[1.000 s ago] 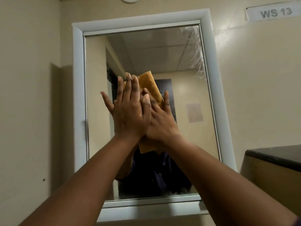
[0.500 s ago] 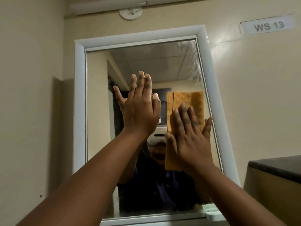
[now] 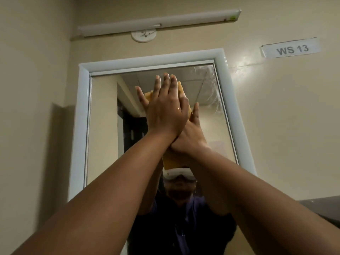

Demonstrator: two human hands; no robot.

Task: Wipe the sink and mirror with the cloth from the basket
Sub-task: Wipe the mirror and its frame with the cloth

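Against the upper half of the white-framed mirror (image 3: 103,126), both hands press a folded orange-yellow cloth (image 3: 170,161) flat to the glass. The left hand (image 3: 165,111) lies on top, fingers straight and nearly together, pointing to 12 o'clock; the right hand (image 3: 191,133) sits beneath and toward 4 o'clock of it, its thumb raised along the cloth's right edge. Neither hand pinches the cloth: open palms pin it. Cloth corners peek out above the fingers and a lower strip hangs below the wrists. Streaks (image 3: 211,92) show on the glass toward 2 o'clock of the hands, so that corner probably needs a pass yet. The cloth looks soft, light and limp, likely to slide or bunch unless pressure stays even across the palms; flat pressure through its middle suits it better than an edge grip. The glass is hard, smooth and breakable, so moderate force seems wise. Sink and basket are out of view.
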